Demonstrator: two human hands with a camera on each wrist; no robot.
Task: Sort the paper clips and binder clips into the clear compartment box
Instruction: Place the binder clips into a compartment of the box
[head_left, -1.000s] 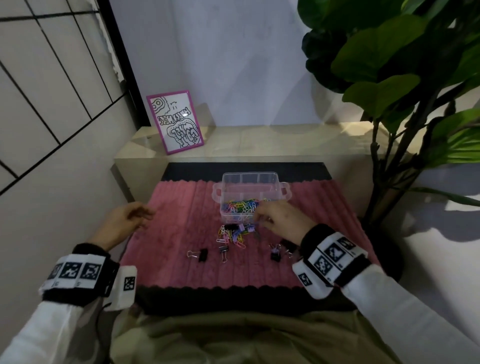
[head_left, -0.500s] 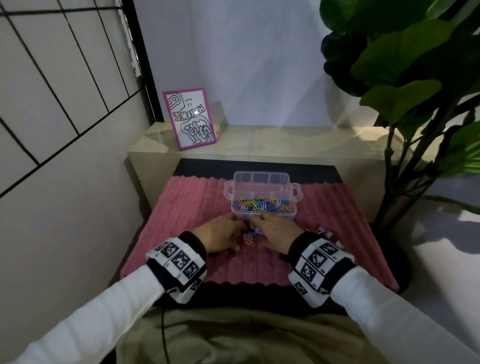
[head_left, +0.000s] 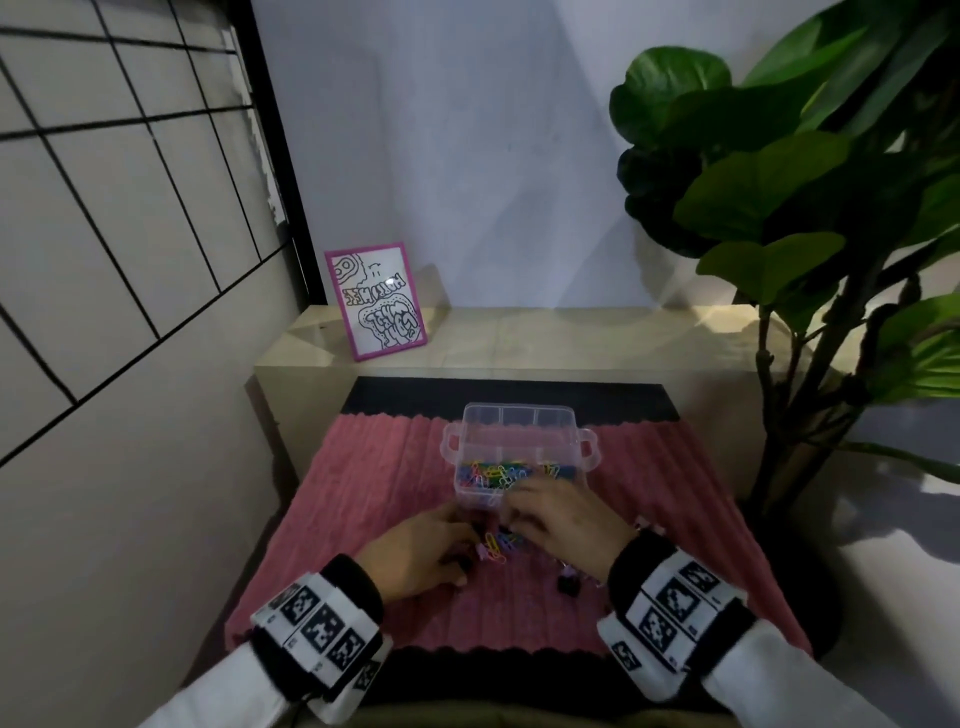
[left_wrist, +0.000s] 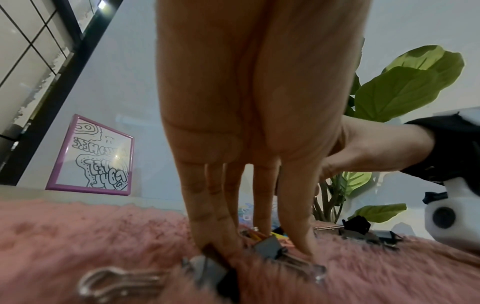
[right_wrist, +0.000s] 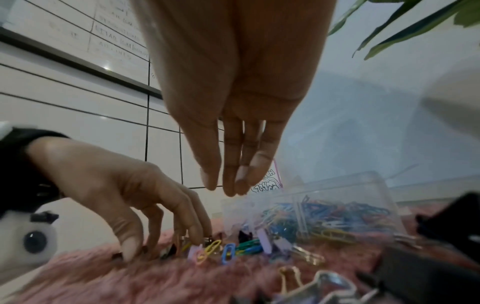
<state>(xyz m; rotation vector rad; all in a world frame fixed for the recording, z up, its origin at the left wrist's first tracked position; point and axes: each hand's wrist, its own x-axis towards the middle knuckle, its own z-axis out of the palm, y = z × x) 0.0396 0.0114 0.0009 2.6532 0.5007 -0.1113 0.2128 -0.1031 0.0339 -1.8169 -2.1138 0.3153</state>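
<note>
The clear compartment box (head_left: 519, 413) stands on the pink mat, and its near compartment holds coloured paper clips (head_left: 493, 475). Loose paper clips (head_left: 496, 545) and black binder clips (head_left: 567, 584) lie in front of it. My left hand (head_left: 457, 540) reaches down, fingertips (left_wrist: 301, 244) touching the mat among binder clips (left_wrist: 270, 245). My right hand (head_left: 519, 512) hovers at the box's near wall. In the right wrist view its fingers (right_wrist: 228, 183) hang straight and together, holding nothing, above the loose paper clips (right_wrist: 226, 250) and beside the box (right_wrist: 350, 191).
The fluffy pink mat (head_left: 363, 493) lies over a black surface. Behind it runs a pale ledge (head_left: 545, 332) with a pink-framed drawing (head_left: 375, 300). A large leafy plant (head_left: 779, 208) stands at the right, a tiled wall at the left.
My left hand came in from the mat's left edge to the clip pile. My right hand has moved slightly up from the pile to the box's front wall.
</note>
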